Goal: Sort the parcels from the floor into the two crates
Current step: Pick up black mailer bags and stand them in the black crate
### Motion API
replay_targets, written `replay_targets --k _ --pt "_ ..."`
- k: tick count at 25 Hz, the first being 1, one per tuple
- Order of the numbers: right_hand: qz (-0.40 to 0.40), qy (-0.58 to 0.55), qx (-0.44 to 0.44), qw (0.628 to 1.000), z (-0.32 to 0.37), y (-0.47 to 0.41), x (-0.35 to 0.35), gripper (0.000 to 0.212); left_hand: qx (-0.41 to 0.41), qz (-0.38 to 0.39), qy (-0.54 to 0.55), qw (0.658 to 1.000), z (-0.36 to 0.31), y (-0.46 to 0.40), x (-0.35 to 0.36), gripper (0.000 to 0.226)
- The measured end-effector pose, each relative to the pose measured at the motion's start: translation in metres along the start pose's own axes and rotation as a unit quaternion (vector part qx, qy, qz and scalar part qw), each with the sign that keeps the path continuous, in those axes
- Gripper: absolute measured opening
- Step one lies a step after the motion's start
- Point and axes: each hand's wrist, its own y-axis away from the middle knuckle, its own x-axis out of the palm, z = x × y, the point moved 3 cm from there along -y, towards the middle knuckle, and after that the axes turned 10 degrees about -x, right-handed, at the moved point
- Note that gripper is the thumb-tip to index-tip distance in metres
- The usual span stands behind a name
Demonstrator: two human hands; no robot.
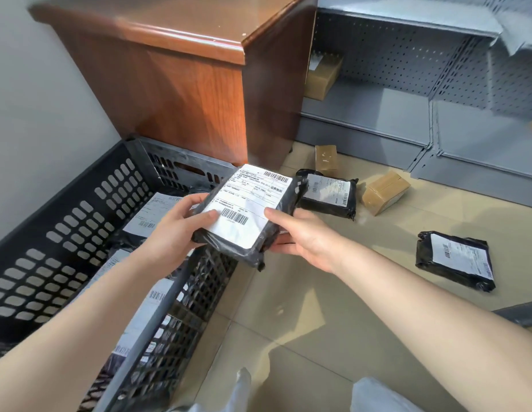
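Observation:
A black plastic-wrapped parcel (247,212) with a white shipping label is held label-up over the right rim of a black perforated crate (80,209). My left hand (172,230) grips its left edge with the thumb on the label. My right hand (300,236) grips its right edge, fingers underneath. Inside the crate lie several black labelled parcels (153,215). On the tiled floor rest two more black parcels (327,193) (456,258) and two brown cardboard boxes (385,191) (325,160).
A brown wooden desk (181,72) stands behind the crate. Grey metal shelving (407,93) runs along the back right, with a cardboard box (321,75) on its lower shelf. A dark object (523,316) shows at the right edge. A grey wall is left.

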Motion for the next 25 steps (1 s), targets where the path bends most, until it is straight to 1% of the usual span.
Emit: replay_targets --k 3,5,7,8,10,13,16,18,20,21,25 --pt "0.039 0.083 -0.008 0.996 0.008 -0.009 0.026 0.043 0.025 -0.031 0.002 0.999 -0.009 0.003 -0.033 0.027" --pt "0.054 0.148 -0.021 0.987 0.008 -0.013 0.038 0.039 0.025 -0.063 0.021 0.997 -0.009 0.001 -0.058 0.026" --pt "0.065 0.213 -0.056 0.973 0.004 -0.017 0.048 0.037 0.017 -0.104 0.045 0.993 -0.006 -0.005 -0.084 0.025" --pt "0.068 0.260 -0.083 0.960 0.001 -0.020 0.052 0.037 0.011 -0.129 0.056 0.990 -0.003 -0.009 -0.098 0.024" --pt "0.076 0.368 -0.142 0.916 -0.005 -0.028 0.057 0.039 -0.001 -0.186 0.069 0.980 0.005 -0.018 -0.122 0.024" --pt "0.109 0.475 -0.204 0.849 -0.008 -0.038 0.070 0.042 -0.021 -0.267 0.069 0.961 0.021 -0.033 -0.152 0.025" --pt "0.143 0.547 -0.216 0.796 -0.019 -0.047 0.083 0.049 -0.037 -0.315 0.062 0.946 0.037 -0.052 -0.178 0.030" --pt "0.144 0.593 -0.215 0.763 -0.031 -0.049 0.085 0.052 -0.042 -0.329 0.036 0.943 0.045 -0.067 -0.194 0.036" --pt "0.141 0.620 -0.233 0.736 -0.038 -0.050 0.083 0.054 -0.047 -0.336 0.013 0.941 0.049 -0.081 -0.205 0.040" --pt "0.143 0.624 -0.239 0.730 -0.038 -0.051 0.081 0.054 -0.048 -0.335 0.004 0.941 0.050 -0.087 -0.208 0.039" --pt "0.144 0.620 -0.248 0.731 -0.041 -0.051 0.078 0.052 -0.068 -0.311 -0.007 0.948 0.063 -0.114 -0.209 0.032"
